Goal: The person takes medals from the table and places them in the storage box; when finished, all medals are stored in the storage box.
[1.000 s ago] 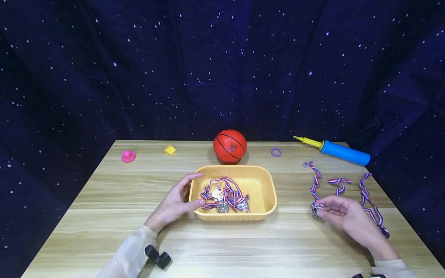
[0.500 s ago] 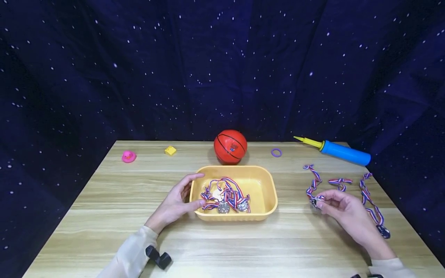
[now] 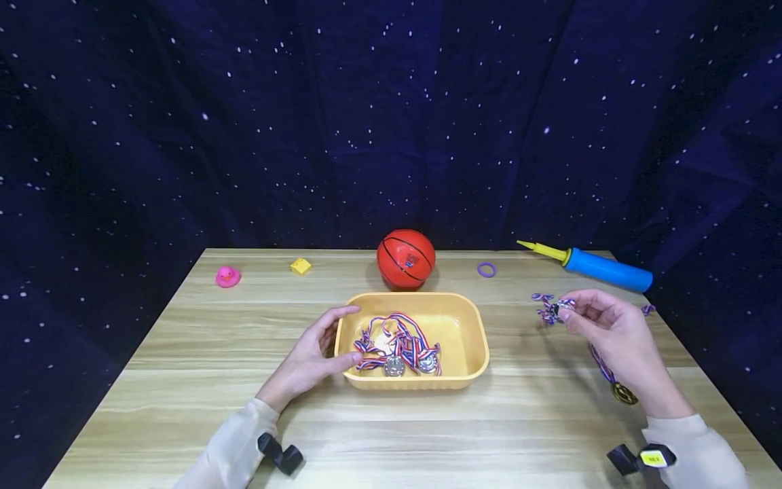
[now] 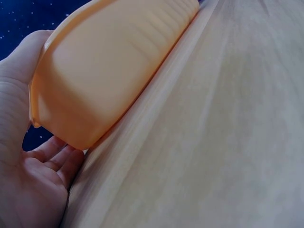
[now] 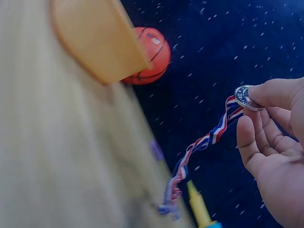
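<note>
My right hand [image 3: 617, 333] pinches a silver medal [image 3: 557, 310] between thumb and fingers, raised above the table. In the right wrist view the medal [image 5: 246, 98] trails its red, white and blue ribbon [image 5: 204, 140] from the fingers. My left hand [image 3: 310, 356] grips the left end of the yellow tub [image 3: 476, 339], thumb over the rim and fingers outside; the left wrist view shows the tub's wall [image 4: 95, 71] against the palm. Inside the tub lie medals [image 3: 394, 367] with tangled ribbons. A gold medal [image 3: 624, 392] lies beside my right wrist, its ribbon partly hidden by the hand.
Behind the tub sits a red ball [image 3: 406, 259]. Along the back are a pink duck [image 3: 228, 276], a yellow block [image 3: 301, 266], a purple ring [image 3: 486, 269] and a blue and yellow pump [image 3: 605, 268]. A ribbon end [image 3: 648, 310] shows right of my hand.
My right hand has lifted the silver medal off the table and moved it toward the back, its ribbon drawn up with it. The gold medal has come into view. My left hand has stayed on the tub.
</note>
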`<action>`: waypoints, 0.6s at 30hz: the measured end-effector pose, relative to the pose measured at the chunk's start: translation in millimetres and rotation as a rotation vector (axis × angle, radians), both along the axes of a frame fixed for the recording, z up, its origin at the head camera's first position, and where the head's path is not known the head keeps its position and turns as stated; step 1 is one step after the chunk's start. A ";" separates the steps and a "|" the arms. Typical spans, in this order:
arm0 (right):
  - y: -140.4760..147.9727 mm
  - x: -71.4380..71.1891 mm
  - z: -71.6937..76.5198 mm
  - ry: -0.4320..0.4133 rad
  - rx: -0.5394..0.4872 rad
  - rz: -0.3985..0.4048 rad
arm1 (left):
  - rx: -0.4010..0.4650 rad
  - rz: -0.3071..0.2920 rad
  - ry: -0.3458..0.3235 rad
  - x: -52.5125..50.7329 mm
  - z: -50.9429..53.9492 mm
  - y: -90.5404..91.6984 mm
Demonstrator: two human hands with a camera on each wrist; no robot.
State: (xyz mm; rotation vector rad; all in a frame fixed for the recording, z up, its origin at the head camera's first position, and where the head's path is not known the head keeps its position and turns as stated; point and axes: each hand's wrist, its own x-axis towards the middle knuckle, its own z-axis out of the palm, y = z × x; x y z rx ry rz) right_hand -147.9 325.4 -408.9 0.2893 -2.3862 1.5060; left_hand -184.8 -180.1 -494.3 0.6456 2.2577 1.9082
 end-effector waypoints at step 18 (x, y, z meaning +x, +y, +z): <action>-51.0 -22.4 96.2 0.187 -0.225 0.119 | -0.009 0.006 -0.001 -0.4 -0.7 -0.5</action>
